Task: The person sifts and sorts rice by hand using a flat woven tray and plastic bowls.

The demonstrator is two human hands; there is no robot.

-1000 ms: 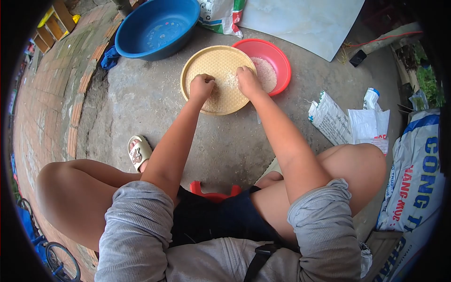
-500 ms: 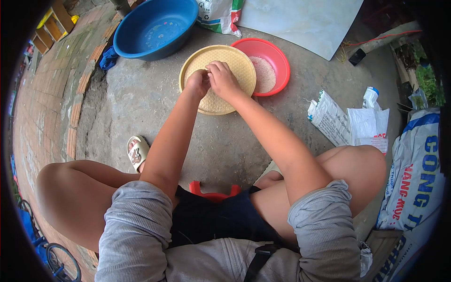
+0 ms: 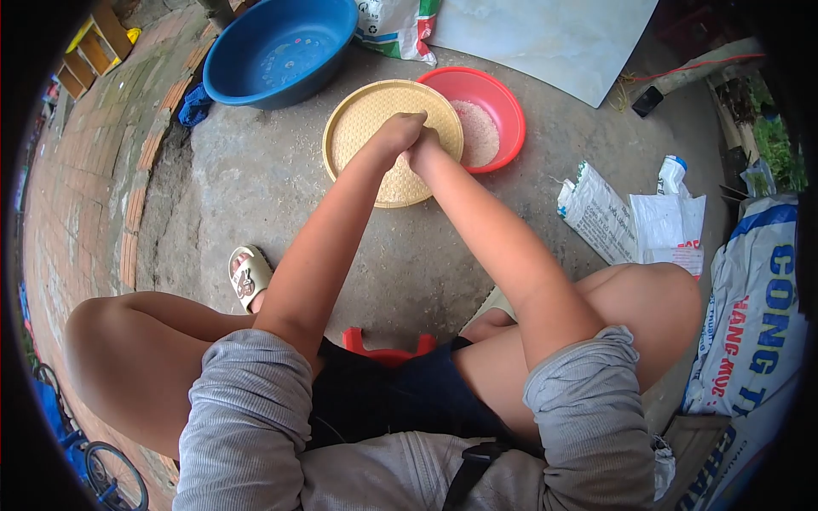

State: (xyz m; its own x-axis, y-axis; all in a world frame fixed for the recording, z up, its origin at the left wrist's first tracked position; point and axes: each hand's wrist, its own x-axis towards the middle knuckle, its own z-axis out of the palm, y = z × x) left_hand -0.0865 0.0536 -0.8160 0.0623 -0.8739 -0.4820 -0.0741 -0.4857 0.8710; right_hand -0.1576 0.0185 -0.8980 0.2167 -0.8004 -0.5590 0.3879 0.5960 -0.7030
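Observation:
Over a round woven tray (image 3: 354, 128), my left hand (image 3: 400, 134) and my right hand (image 3: 423, 151) are pressed together. The left one lies across the right, its fingers closed and turned inward. Most of the right hand's fingers are hidden behind it. Whatever may be between the palms cannot be seen. Pale grains seem to lie on the tray below the hands, hard to tell from the weave. The tray's right side overlaps a red basin (image 3: 514, 119), which holds whitish rice grains (image 3: 479, 132).
A large blue basin (image 3: 281, 64) stands at the upper left, beside a printed sack (image 3: 396, 30). Flattened bags (image 3: 601, 213) lie to the right, near a big white sack (image 3: 750, 315). A pale board (image 3: 545, 43) lies at the back. Scattered grains dot the concrete.
Both hands have shifted slightly right over the tray. The left hand has turned and come across the right, whose back and fingers showed before. The tray and basins look nearly unchanged.

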